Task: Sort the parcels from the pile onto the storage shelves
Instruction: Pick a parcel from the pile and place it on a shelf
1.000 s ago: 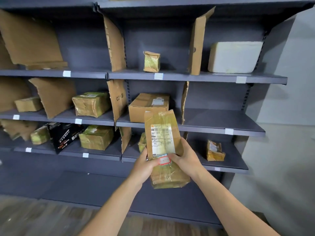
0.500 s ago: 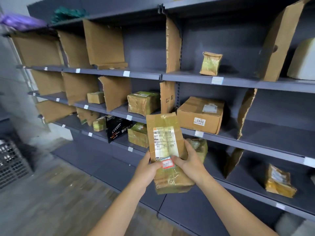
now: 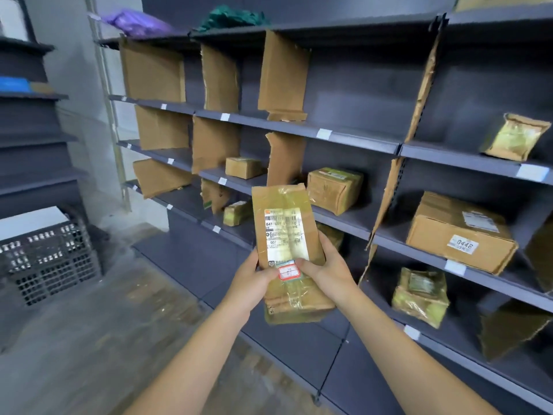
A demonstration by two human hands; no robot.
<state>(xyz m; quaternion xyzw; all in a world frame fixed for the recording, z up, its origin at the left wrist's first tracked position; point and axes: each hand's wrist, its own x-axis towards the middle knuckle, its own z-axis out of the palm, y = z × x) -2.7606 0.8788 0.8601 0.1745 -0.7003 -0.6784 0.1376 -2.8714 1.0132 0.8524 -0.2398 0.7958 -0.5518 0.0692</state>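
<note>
Parcel of brown cardboard, long, flat and wrapped in clear tape [image 3: 287, 211], is held upright in front of the dark grey metal shelving unit [image 3: 359, 136], level with its lower tiers and touching none of them. A white printed shipping label [image 3: 282, 232] faces the camera, with a small red-bordered sticker [image 3: 289, 272] just under it.

Both hands grip the lower half of the parcel. The left hand [image 3: 251, 283] pinches the left edge, its thumb pressed flat on the front beside the sticker; its other fingers are behind the cardboard and cannot be seen. The right hand [image 3: 332, 268] holds the right edge, thumb on the front by the sticker and fingers curled together round the side.

On the shelving, tall brown cardboard sheets [image 3: 282, 73] stand as dividers between bays. A large brown cardboard box with a white "0448" tag [image 3: 457, 232] sits on a middle tier at the shelving's right. A squat tape-wrapped box [image 3: 335, 188] and a small plain brown box [image 3: 244, 167] rest on the same tier further left. A crumpled yellowish packet [image 3: 514, 136] stands one tier higher, and a yellow-green wrapped bundle [image 3: 420, 295] lies one tier lower. On top of the shelving lie a purple bag [image 3: 134, 22] and a green bag [image 3: 230, 16]. A black perforated plastic crate [image 3: 48, 259] stands on the floor well to the left of the shelving.
</note>
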